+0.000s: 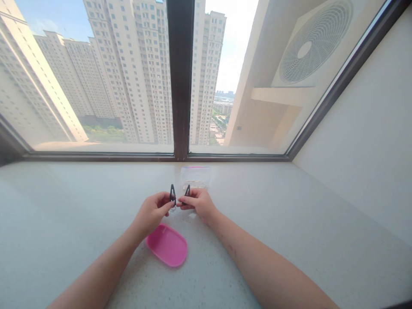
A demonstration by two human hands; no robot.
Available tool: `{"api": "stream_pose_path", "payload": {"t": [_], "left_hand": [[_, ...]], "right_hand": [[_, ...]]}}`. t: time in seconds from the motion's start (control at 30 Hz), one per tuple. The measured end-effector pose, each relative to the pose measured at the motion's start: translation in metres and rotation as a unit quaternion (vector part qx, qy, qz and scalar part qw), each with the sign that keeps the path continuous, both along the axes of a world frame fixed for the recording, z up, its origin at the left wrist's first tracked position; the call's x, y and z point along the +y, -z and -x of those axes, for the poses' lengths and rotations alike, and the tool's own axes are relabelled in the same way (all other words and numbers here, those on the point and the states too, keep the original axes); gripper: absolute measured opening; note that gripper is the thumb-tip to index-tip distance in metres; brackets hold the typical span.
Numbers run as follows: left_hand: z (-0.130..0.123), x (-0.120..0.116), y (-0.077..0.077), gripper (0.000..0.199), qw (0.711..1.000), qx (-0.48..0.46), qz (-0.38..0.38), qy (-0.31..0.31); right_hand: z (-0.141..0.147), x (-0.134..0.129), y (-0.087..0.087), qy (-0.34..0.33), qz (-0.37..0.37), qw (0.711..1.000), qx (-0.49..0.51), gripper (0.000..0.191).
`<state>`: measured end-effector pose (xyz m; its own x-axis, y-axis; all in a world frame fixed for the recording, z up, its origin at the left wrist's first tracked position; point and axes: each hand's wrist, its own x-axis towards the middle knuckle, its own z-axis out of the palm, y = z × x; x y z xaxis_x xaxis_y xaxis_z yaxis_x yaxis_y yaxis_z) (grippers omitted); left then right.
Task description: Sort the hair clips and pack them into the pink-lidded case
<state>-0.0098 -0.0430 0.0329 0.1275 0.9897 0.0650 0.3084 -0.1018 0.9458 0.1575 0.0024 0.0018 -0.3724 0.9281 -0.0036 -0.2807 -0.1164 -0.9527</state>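
And here's the left black clip (172, 194), near upright, narrow end up; the right black clip (187, 192) points up too, top leaning right, both above the pale windowsill (80, 214)! Pink tray (170, 246) near the left hand (153, 210), clear zip bag (195, 175) beyond the right hand (202, 204), brown-framed window (181, 86) behind. Left fingers pinch one clip's lower end; right fingers pinch the other!

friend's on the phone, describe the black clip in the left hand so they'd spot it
Below the dark upright window bar, find the left hand over the pale sill. It pinches this black clip, tapering upward, more exposed than the clip in the right hand.
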Motion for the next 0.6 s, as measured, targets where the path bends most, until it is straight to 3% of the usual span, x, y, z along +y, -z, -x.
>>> {"api": "stream_pose_path", "payload": {"t": [0.6], "left_hand": [[0.0006,0.0007,0.0015,0.025,1.000,-0.004,0.003,-0.001]], "right_hand": [[0.0016,0.0024,0.0038,0.001,-0.005,1.000,0.010,0.027]]}}
